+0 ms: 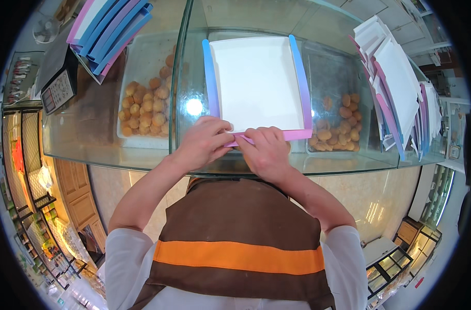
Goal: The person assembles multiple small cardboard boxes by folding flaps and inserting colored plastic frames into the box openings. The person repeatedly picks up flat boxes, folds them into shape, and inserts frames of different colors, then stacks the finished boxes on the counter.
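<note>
A shallow cardboard box, white inside, lies on the glass counter in front of me. Its left and right walls stand up, blue shading to purple. Along the near side runs a narrow pink wall. My left hand pinches this wall near the box's near left corner. Close beside it, my right hand is closed on the middle of the same pink edge. The thumbs almost meet there, and my fingers hide part of the fold.
Under the glass, round brown baked pieces lie in a left tray and a right tray. Folded blue and pink boxes are stacked far left, next to a scale. More white-and-pink boxes lean at the right.
</note>
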Tool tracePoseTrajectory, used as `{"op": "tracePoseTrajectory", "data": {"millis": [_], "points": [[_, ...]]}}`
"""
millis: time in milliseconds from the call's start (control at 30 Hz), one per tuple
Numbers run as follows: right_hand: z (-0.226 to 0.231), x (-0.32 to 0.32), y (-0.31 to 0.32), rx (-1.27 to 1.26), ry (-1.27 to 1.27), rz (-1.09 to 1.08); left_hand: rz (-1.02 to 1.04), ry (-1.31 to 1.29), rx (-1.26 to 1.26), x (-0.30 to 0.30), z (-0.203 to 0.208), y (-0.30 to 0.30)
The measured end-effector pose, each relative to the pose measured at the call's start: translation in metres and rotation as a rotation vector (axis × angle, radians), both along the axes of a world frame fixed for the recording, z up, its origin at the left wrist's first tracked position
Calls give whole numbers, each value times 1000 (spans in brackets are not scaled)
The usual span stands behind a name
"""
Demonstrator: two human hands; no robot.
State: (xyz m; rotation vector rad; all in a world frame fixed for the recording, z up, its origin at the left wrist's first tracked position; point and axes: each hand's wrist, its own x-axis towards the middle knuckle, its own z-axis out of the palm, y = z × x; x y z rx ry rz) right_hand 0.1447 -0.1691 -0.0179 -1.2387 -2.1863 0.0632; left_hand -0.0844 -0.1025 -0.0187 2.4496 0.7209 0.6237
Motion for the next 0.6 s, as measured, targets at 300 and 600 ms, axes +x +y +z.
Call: {"op": "tracePoseTrajectory", "data": {"millis": [300,600], "points": [[-12,-8,9,-51,39,-11,145,67,-24,-3,-13,8],[-17,-13,10,-15,65,-38,171,6,-352,6,-7,9]]}}
